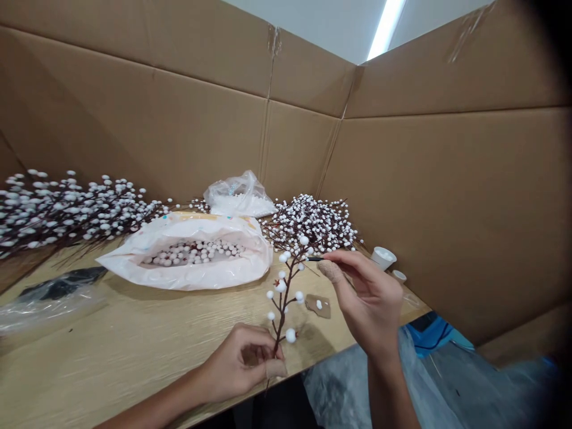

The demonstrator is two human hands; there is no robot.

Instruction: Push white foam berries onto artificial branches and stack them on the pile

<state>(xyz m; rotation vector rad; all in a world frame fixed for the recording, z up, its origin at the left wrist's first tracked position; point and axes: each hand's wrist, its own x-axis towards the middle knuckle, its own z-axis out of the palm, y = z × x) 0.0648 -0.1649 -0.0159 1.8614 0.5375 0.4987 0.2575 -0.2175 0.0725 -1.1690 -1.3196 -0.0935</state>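
Observation:
My left hand [250,364] pinches the lower stem of an artificial berry branch [285,304] between thumb and fingers. The branch stands upright over the table's front edge, with white berries on short brown twigs and small reddish star-shaped tips on a few. Beside its upper part, my right hand [369,298] is closed on a thin dark stick [315,259], whose end points at a berry near the top. Whether the stick touches that berry I cannot tell. Both thumbs wear a tan covering at the tip.
A white plastic bag [120,262] holding loose berries lies open on the wooden table [147,351]. Berry branches are heaped at the left [89,208] and back right [313,223]. Behind are a clear bag [243,199] and cardboard walls [201,119]. A cardboard scrap [325,311] and white cup [383,257] sit right.

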